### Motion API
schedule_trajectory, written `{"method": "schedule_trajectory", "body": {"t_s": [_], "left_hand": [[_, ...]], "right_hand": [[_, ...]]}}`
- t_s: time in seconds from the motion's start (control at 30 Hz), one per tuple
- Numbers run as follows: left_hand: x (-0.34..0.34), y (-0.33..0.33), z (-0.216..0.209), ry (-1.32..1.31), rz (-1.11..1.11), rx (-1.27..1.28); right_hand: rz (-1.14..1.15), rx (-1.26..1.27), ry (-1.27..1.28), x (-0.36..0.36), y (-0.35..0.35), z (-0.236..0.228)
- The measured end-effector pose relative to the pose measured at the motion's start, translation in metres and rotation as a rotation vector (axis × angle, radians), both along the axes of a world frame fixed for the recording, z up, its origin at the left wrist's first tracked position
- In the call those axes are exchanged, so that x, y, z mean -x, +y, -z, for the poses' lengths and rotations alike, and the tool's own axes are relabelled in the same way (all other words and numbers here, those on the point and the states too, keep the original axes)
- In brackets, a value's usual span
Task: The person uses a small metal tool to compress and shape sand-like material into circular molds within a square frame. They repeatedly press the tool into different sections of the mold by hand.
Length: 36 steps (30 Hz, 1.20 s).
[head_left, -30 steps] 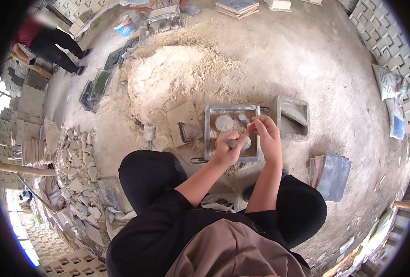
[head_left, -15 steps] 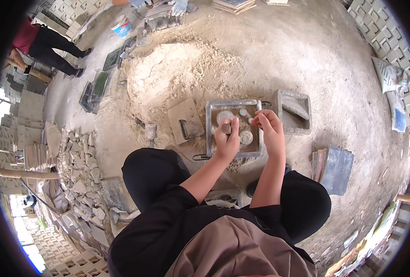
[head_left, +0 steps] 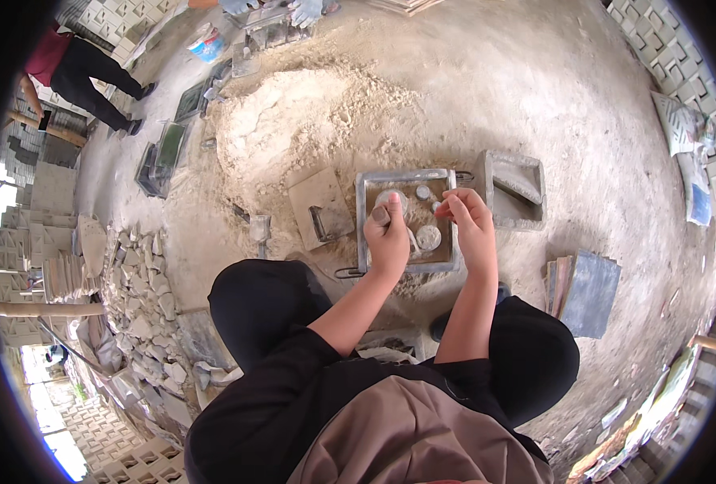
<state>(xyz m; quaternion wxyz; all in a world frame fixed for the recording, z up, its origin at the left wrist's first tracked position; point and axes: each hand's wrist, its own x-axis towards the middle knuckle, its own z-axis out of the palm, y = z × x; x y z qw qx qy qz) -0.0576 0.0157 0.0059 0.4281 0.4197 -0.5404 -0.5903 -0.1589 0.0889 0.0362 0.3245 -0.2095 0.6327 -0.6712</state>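
Observation:
A rectangular grey metal mould frame (head_left: 363,189) lies on the floor before me, with brownish sandy material inside. Several round pale pieces sit in it, among them a large disc (head_left: 429,238) and a smaller disc (head_left: 423,193). Over its left half, my left hand (head_left: 387,246) is closed around a short dark stub with a rounded end (head_left: 381,216), its thumb pointing up. The fingers of my right hand (head_left: 472,230) are pinched together above the frame's right side, beside a small round piece (head_left: 436,207). Whatever that pinch holds is too small to make out.
A handled square board (head_left: 313,198) and a small trowel-like tool (head_left: 259,228) lie to the left. Beyond is a pale powder heap (head_left: 273,113). A grey box (head_left: 539,194) stands right, near leaning slabs (head_left: 588,294). A person (head_left: 91,77) stands far left; gloved hands (head_left: 304,11) work at the top.
My left hand has shifted slightly left, and the stub in it now tilts to the left. My right hand keeps its pinch in almost the same place.

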Motion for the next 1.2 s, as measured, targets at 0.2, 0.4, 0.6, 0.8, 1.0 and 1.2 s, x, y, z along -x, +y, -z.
{"method": "schedule_trajectory", "body": {"t_s": [0.2, 0.4, 0.6, 0.8, 1.0, 1.2], "left_hand": [[0.002, 0.008, 0.018, -0.011, 0.002, 0.039], [0.0, 0.018, 0.019, -0.122, 0.077, 0.121], [0.002, -0.006, 0.008, -0.145, 0.401, 0.292], [-0.023, -0.035, -0.015, -0.289, 0.744, 0.132], [-0.095, -0.094, -0.119, -0.478, 0.309, 0.216], [-0.142, -0.099, -0.144, -0.369, 0.227, 0.188]], "right_hand": [[-0.02, -0.031, -0.019, -0.004, -0.004, 0.0], [-0.115, 0.117, -0.038, -0.012, -0.009, 0.0], [-0.121, 0.229, -0.032, -0.024, -0.019, -0.007], [0.107, 0.298, 0.115, -0.042, -0.028, 0.03], [0.089, 0.297, 0.191, -0.06, -0.017, 0.009], [-0.096, 0.31, 0.388, -0.063, -0.008, 0.012]]}}
